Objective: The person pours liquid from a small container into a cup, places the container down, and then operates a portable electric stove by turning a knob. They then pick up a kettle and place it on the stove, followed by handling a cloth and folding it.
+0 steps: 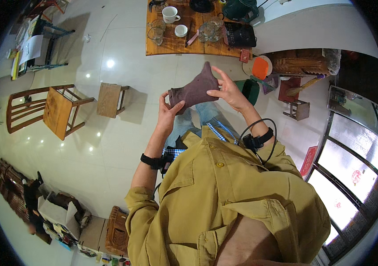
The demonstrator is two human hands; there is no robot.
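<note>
A dark purple-brown piece of cloth, its exact kind unclear [197, 89], is stretched between both hands in front of my legs. My left hand [169, 111] grips its left end, with the thumb on top and the fingers curled behind. On the right side, my right hand [227, 89] pinches the cloth's edge with the thumb on top, while the index finger points up beside a narrow tip that sticks upward. Some fingers behind the cloth are hidden. Both wrists wear black straps, and a black cable loops at the right one.
Ahead stands a wooden table [172, 49] with a white mug [170, 15], glass cups and a kettle. A small stool [109, 99] and a wooden chair [59, 113] are at left. A green bin [250, 91] is at right. Someone reclines at lower left.
</note>
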